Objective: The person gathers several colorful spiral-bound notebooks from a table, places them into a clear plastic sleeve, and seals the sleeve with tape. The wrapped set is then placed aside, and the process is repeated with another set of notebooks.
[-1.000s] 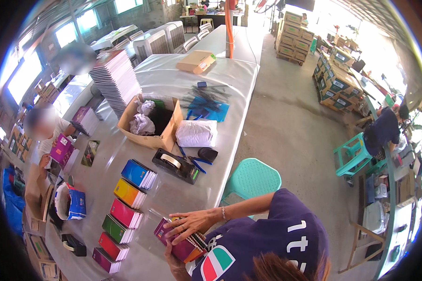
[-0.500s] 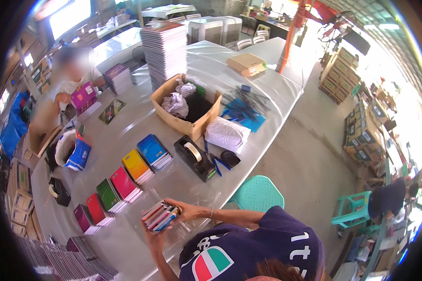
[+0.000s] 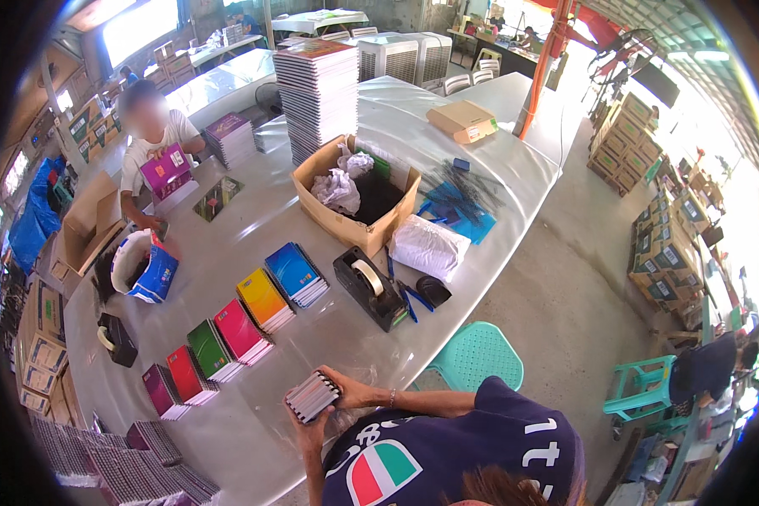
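A small bundle of spiral notebooks (image 3: 312,396) is held between my two hands, spine edges facing up. My left hand (image 3: 307,428) grips its near left side, and my right hand (image 3: 352,391) wraps round its right side. Beyond them stands a row of notebook stacks: purple (image 3: 160,389), red (image 3: 187,372), green (image 3: 212,348), pink (image 3: 239,327), yellow (image 3: 263,298) and blue (image 3: 295,271). Clear plastic film (image 3: 358,358) lies on the table beside my right hand.
A black tape dispenser (image 3: 371,291), a white wrapped pack (image 3: 430,247) and an open carton (image 3: 312,198) stand farther up the table (image 3: 253,223). More notebooks (image 3: 126,460) pile at the near left. A co-worker (image 3: 152,139) holds a purple notebook. A green stool (image 3: 481,358) stands at the right edge.
My hands have turned the bundle, so coloured edges no longer face up and the bound edges do. The co-worker's hand has reached down to the blue-and-white container. The view has shifted slightly.
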### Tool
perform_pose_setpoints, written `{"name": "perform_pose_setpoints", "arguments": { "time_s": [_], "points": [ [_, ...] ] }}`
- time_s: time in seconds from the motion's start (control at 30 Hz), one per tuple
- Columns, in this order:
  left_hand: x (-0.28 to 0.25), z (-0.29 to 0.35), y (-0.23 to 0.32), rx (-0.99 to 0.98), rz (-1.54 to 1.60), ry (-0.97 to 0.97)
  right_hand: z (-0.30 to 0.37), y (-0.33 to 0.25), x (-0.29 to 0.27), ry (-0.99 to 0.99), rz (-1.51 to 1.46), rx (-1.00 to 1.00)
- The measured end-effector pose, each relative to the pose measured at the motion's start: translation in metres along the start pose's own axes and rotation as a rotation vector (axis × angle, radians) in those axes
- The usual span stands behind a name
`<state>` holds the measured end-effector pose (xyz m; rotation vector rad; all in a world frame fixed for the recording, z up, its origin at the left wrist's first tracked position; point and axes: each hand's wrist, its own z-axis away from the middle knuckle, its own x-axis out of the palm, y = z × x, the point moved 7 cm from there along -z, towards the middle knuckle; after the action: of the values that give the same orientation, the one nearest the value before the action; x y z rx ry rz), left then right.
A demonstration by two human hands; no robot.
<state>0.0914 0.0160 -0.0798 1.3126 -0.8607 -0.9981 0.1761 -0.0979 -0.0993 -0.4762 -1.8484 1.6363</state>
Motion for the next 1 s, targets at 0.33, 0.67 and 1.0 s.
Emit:
{"name": "perform_pose_setpoints", "arguments": {
  "time_s": [0.33, 0.67, 1.0],
  "points": [
    [0.005, -0.004, 0.021, 0.379, -0.484, -0.072, 0.005, -0.012, -0.009, 0.073, 0.125, 0.026],
    [0.005, -0.005, 0.008, 0.179, 0.055, -0.03, 0.004, -0.017, 0.001, 0.054, 0.235, 0.056],
    [0.007, 0.01, 0.007, 0.15, 0.131, -0.06, 0.012, -0.022, -0.007, -0.081, 0.17, -0.024]
  ]
}}
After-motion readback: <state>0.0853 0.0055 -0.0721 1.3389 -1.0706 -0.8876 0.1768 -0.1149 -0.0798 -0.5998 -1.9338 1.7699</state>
